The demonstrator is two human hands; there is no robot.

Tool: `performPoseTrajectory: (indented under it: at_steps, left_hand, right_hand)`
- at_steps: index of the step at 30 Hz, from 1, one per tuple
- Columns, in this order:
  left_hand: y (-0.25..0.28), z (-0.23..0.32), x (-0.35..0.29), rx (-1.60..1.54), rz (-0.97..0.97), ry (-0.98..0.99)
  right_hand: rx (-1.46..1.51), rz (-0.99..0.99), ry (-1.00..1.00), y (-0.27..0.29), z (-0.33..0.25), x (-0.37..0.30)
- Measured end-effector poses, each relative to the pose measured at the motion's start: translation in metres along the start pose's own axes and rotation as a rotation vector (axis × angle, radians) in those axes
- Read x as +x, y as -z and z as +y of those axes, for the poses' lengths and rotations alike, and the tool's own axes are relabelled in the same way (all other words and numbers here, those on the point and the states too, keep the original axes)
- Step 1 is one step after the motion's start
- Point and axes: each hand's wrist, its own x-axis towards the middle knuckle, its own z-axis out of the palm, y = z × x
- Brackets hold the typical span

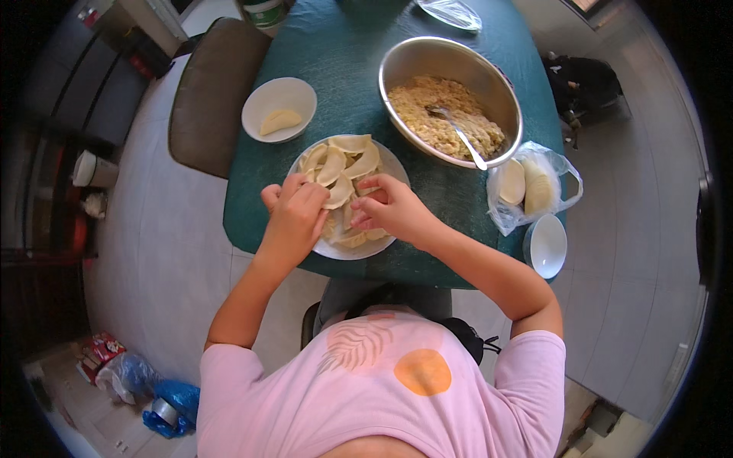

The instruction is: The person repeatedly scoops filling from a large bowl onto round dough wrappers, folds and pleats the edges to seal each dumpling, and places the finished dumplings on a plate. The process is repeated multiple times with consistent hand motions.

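A round white plate [397, 169] piled with pale half-moon dumplings [333, 166] lies at the near edge of the table. Over its left side, my left hand [296, 212] is closed, its fingertips on the end of a dumpling [338, 192] near the middle of the pile. My right hand [392, 208] reaches in from the right with curled fingers, closed on a dumpling in the pile. Its fingers partly hide what they grip. Behind the plate, a white bowl [256, 130] holds a single dumpling [280, 120].
A large steel bowl [395, 62] of minced filling [427, 99] with a spoon [466, 143] stands at the back right. Beside it are a plastic bag of round wrappers [538, 191] and a small white bowl [547, 246] by the table's right edge. A brown chair [214, 95] adjoins the left side.
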Motion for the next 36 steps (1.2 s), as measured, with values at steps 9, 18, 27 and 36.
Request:
performPoseTrajectory:
  at_steps: [9,18,27,36]
  left_hand:
    - [-0.001,0.009,0.000,0.003,-0.040,0.022]
    - [0.008,0.032,0.012,-0.002,-0.096,0.023]
    - [0.009,0.060,0.044,-0.103,-0.200,-0.125]
    - [-0.066,0.168,0.119,-0.644,-0.481,-0.645]
  right_hand:
    - [-0.800,0.439,0.371,0.115,0.007,-0.092]
    - [-1.204,0.455,0.294,0.233,0.056,-0.066]
    - [-1.028,0.297,0.119,0.245,0.040,-0.065]
    - [-1.415,0.517,0.213,0.278,0.045,-0.054]
